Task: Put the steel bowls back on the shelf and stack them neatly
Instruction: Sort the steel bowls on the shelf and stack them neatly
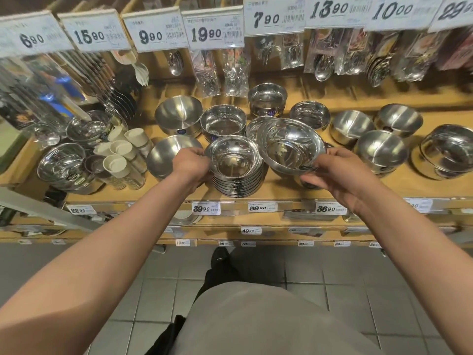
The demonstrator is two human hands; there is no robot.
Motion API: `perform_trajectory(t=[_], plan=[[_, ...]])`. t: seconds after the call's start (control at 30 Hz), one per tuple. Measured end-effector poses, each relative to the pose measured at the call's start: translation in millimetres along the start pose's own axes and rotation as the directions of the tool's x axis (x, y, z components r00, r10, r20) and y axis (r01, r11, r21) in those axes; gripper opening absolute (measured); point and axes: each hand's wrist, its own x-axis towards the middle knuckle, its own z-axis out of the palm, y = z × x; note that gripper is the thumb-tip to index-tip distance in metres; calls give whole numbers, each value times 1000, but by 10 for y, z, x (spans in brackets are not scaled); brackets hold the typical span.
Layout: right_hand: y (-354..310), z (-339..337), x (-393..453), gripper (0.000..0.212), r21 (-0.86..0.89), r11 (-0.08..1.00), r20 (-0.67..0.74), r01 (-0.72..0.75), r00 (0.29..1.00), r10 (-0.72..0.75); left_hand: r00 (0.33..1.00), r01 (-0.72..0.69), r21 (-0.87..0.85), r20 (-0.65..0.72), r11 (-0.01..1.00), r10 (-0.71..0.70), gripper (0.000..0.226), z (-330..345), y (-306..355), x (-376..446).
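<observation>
A stack of several steel bowls [236, 175] stands near the front of the wooden shelf [281, 193]. My left hand [190, 166] grips the rim of the stack's top bowl on its left side. My right hand [337, 175] pinches the near rim of a wider steel bowl [290, 146], holding it tilted just right of the stack and slightly above the shelf. Another bowl rim shows right behind the held bowl.
More steel bowls stand around: two brushed ones [179, 115] at the left, shiny ones behind [267, 98], several at the right [381, 151]. Beige cups [122, 152] lie at the left. Packaged spoons and price tags hang above. Lower shelves and a tiled floor are below.
</observation>
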Motion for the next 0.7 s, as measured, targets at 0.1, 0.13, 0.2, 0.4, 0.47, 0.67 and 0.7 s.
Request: perform_trajectory(t=[0.1,0.13,0.2,0.4,0.47,0.67,0.7], plan=[[-17,23,4,15,-5,1000,8,9,1000,-9,1000,-9,8,21,1000,9,16,-11,19,-11],[-20,28,2,15,-9,1000,10,9,1000,-9,1000,-9,7,27,1000,9,16,-14,26,-19],[-21,28,-1,15,-11,1000,13,9,1000,-9,999,-12,10,30,1000,11,19,-19,33,-21],[5,27,0,19,-3,1000,9,5,1000,-5,999,0,-15,44,1000,0,25,-25,29,-13],[13,37,13,18,-6,1000,19,8,1000,-7,999,5,-18,49,1000,-4,21,-16,28,-2],[27,74,60,19,-2,1000,42,4,999,-4,976,-163,312,-90,936,200,18,-78,60,18],[28,88,72,19,3,1000,46,1,999,-1,949,-232,397,-109,888,297,24,-101,89,-4]])
